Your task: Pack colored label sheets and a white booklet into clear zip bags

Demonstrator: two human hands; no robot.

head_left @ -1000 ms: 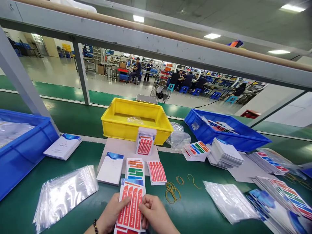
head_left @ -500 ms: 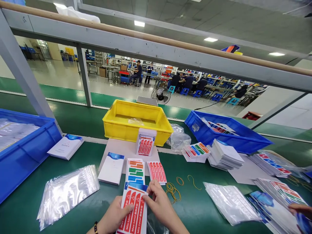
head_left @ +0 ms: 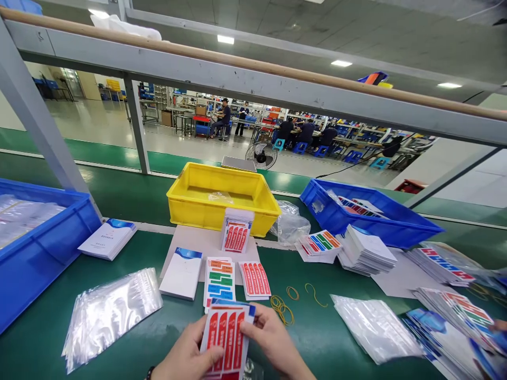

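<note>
Both hands grip a small stack at the bottom centre: a red-and-white label sheet (head_left: 227, 338) on top, with a blue-edged booklet showing behind it. My left hand (head_left: 188, 351) is closed on its left side, thumb across the front. At the upper right corner, my right hand (head_left: 271, 335) pinches it, thumb in front. Just beyond lie a pile of multicoloured label sheets (head_left: 219, 279), a pile of red label sheets (head_left: 254, 279) and a stack of white booklets (head_left: 181, 274). Part of a clear plastic bag (head_left: 253, 369) shows beneath the hands.
Clear zip bags (head_left: 113, 314) lie left, more bags (head_left: 376, 327) right. Rubber bands (head_left: 282, 310) sit beside my right hand. A yellow bin (head_left: 222, 211) stands behind, flanked by blue bins (head_left: 39, 264) (head_left: 372, 221). Another person's hand (head_left: 499, 326) is at the right edge.
The held stack has shifted slightly right and down and turned more upright, with both hands following. The other person's hand at the right edge has moved mostly out of view.
</note>
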